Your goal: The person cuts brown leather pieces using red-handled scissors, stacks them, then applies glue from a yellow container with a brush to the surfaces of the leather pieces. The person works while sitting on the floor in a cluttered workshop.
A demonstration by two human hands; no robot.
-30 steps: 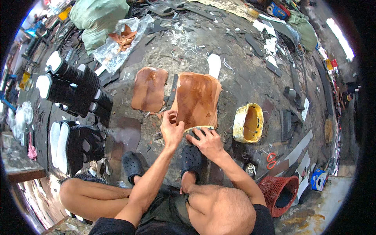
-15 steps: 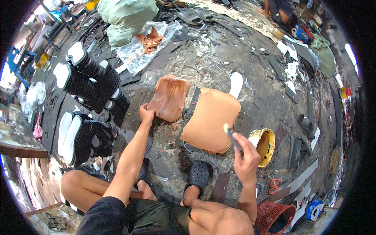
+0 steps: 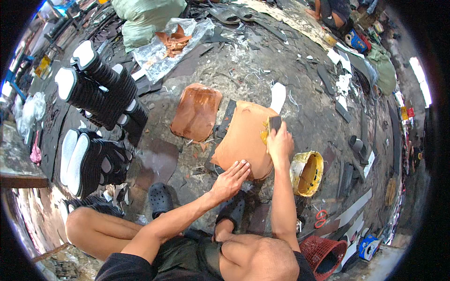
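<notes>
A stack of tan leather pieces lies on the floor before me. My left hand rests on its near edge, fingers stretched out flat and holding nothing. With my right hand I grip a brush whose dark, wide handle sits at the stack's right edge. Yellowish glue shows on the leather beside the brush. Left of the stack lies a darker brown, glossy leather piece on the floor. To the right of my right hand stands a glue tub, yellow and stained, tilted toward me.
Stacks of black soles with white tops stand at the left. A clear plastic bag with brown leather scraps lies at the back. Orange-handled scissors and a red basket sit at lower right. Another person sits far right.
My left hand has let go of the glossy brown leather piece and moved right onto the tan stack. My right hand has brought the brush up onto the stack's right edge, leaving glue there.
</notes>
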